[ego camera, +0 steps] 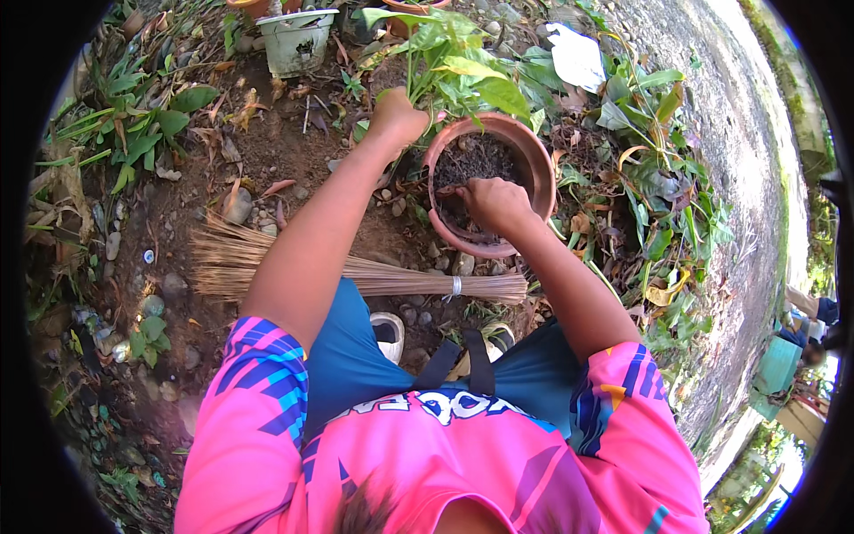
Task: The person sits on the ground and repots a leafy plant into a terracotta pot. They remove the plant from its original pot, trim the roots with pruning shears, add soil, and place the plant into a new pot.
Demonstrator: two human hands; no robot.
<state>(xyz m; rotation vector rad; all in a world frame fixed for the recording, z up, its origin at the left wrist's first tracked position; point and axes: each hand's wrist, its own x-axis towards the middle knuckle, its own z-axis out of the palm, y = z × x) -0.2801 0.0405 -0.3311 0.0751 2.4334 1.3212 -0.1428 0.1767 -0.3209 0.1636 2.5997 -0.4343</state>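
My left hand is closed around the stems of a leafy green plant, just beyond the rim of a round terracotta-coloured pot. The plant's leaves spread over the far side of the pot. Inside it lies dark soil with fine roots or fibres. My right hand reaches over the pot's near side, its fingers low at the soil. A small brown piece sticks out from those fingertips; what it is cannot be made out.
A stick broom lies between the pot and my feet. Beyond are a broken whitish planter and a white sheet. Pulled-looking leaves border the rough pavement on the right. Another person is near a teal box.
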